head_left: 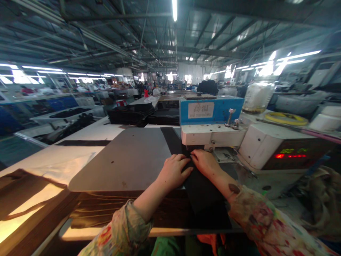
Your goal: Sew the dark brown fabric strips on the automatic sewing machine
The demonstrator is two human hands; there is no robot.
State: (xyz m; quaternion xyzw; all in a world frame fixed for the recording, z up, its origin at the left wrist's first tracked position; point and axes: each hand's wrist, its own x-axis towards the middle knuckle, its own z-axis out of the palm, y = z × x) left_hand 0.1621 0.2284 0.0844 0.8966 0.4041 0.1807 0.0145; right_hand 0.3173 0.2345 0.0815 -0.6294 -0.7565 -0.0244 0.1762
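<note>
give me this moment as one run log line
left hand: on black strip | right hand: on same strip, near blue-and-white machine | display: lit red and green | black stacks: beyond grey plate

Strip (204, 190) blk; machine (226, 106) blue/wht; plate (125, 160) gry; sleeves (266, 217) floral w/ red.

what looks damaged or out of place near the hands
Dark marks on the grey plate beside the left hand break its plain surface; whether stains or holes, I can't tell. Nothing else clearly stands out.

Raftered roof (223, 33), strip lights (174, 10), pale far wall (195, 70), apparently windows (20, 76), blurred.
</note>
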